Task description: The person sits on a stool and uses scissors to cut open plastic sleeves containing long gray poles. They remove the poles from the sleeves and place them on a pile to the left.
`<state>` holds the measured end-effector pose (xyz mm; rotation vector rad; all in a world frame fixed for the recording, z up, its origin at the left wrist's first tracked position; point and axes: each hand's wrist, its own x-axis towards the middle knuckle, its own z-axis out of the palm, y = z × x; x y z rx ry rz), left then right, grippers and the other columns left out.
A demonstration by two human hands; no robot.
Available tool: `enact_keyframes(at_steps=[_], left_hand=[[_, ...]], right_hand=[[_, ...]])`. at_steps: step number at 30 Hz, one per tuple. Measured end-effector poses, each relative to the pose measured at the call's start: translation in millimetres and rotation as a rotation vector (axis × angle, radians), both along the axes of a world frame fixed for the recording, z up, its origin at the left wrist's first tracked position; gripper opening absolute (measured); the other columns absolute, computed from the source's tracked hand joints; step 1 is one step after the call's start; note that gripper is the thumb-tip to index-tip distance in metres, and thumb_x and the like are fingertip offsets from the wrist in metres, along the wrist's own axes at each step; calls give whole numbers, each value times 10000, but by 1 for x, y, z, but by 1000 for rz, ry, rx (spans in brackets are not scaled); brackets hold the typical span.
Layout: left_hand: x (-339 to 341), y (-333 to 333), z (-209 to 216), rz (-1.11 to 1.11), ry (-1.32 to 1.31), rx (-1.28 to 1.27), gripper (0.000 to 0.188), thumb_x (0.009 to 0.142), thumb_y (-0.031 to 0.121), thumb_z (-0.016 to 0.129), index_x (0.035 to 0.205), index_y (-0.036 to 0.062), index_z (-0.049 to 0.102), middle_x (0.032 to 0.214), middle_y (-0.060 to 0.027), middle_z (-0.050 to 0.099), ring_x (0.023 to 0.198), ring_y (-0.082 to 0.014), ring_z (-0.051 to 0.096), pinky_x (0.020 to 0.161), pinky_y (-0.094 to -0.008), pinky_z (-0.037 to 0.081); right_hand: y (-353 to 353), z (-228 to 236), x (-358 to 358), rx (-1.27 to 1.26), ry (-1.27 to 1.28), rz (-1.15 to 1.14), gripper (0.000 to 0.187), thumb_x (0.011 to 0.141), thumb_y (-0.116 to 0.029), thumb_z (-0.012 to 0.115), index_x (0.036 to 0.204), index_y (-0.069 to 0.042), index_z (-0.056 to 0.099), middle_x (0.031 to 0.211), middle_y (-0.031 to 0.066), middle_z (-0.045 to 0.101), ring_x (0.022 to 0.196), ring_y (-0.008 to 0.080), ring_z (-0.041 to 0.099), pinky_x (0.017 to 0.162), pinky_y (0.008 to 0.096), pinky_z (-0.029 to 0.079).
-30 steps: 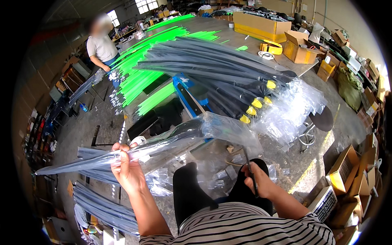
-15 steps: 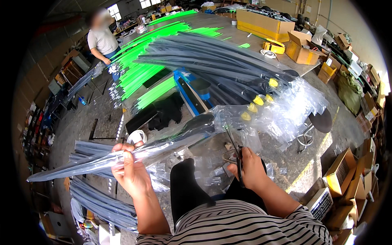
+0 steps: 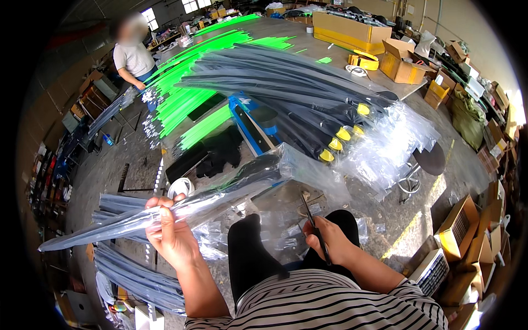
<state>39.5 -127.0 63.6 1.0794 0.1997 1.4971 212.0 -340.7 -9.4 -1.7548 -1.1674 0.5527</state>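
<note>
My left hand (image 3: 171, 234) grips a long dark rod in a clear plastic sleeve (image 3: 209, 195), which runs from the lower left up toward the middle, its loose open bag end hanging at the right. My right hand (image 3: 330, 242) holds a pair of scissors (image 3: 313, 223), blades pointing up toward that bag end. Just beyond lies a big pile of the same bagged dark rods with yellow end caps (image 3: 308, 104) on the work table (image 3: 341, 55).
Bright green rods (image 3: 192, 93) lie on the table's left part, beside a blue fixture (image 3: 250, 126). More bagged rods (image 3: 137, 275) are stacked at my lower left. A person (image 3: 132, 55) stands at the far left. Cardboard boxes (image 3: 467, 225) line the right side, with a stool (image 3: 423, 165) between.
My right hand has lifted the scissors from low beside my knee up toward the bag end. My left hand has stayed on the sleeved rod, which sits slightly lower in view.
</note>
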Motion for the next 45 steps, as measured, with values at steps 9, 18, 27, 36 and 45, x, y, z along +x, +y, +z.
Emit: enact_keyframes(at_steps=[9, 18, 27, 36, 45], left_hand=[[0, -5, 0, -53, 30, 38, 253, 816, 98, 549, 1033, 7, 456, 883, -71, 521, 893, -247, 512, 834, -362, 384], [0, -13, 3, -51, 18, 37, 241, 810, 78, 546, 1024, 6, 461, 862, -84, 518, 859, -247, 519, 830, -368, 390], [0, -15, 4, -15, -3, 5, 249, 797, 49, 550, 1025, -3, 464, 832, -106, 524, 816, -268, 541, 803, -394, 420], [0, -15, 5, -6, -11, 22, 253, 794, 55, 556, 1019, -8, 458, 825, -101, 520, 813, -260, 528, 810, -391, 411], [0, -18, 6, -5, 7, 27, 256, 790, 60, 560, 1006, -15, 446, 814, -102, 514, 807, -250, 528, 794, -381, 412]], right_hand=[[9, 18, 8, 57, -64, -130, 431, 775, -389, 546, 819, 36, 490, 789, 213, 524, 731, 390, 528, 647, 391, 426], [14, 16, 10, 124, -72, -101, 472, 803, -446, 470, 748, 24, 476, 701, 189, 468, 688, 373, 481, 620, 392, 397], [14, 15, 9, 159, -110, -133, 517, 807, -470, 453, 652, 23, 452, 635, 190, 443, 642, 379, 459, 572, 405, 377], [13, 8, 6, 206, -88, -205, 438, 767, -334, 584, 562, 17, 421, 542, 166, 423, 520, 367, 441, 478, 400, 353], [12, 7, 10, 197, -111, -186, 469, 757, -398, 564, 621, 28, 423, 632, 197, 431, 583, 389, 446, 509, 405, 360]])
